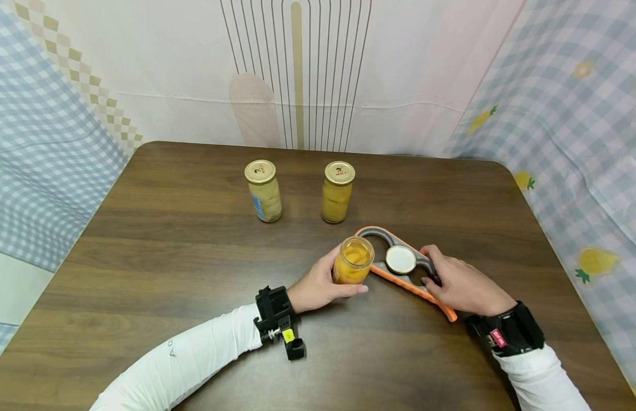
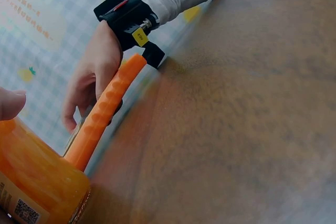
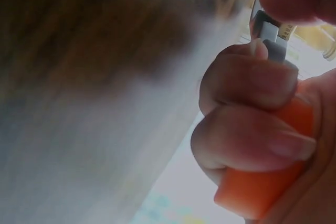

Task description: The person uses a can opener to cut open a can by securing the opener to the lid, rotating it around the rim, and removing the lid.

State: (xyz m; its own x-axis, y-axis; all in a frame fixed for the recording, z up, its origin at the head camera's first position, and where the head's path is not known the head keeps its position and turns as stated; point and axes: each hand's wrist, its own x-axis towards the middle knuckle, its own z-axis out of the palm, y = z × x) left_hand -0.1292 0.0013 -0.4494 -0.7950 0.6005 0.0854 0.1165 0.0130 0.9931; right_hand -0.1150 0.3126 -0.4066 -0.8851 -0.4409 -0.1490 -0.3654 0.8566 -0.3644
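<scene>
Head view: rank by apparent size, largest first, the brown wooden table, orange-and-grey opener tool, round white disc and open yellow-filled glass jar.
1. Table
2. Opener tool
3. Glass jar
4. White disc, clearly smallest

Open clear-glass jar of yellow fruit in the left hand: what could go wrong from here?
1. The jar, held in the left hand, has no lid on, so a tilt could spill its contents.
2. The orange-and-grey jar opener, held by the right hand, overlaps the jar in the head view; whether they touch is unclear, but a swing might knock it.
3. The round white lid lies between the opener's arms and may drop if the opener is lifted.
</scene>
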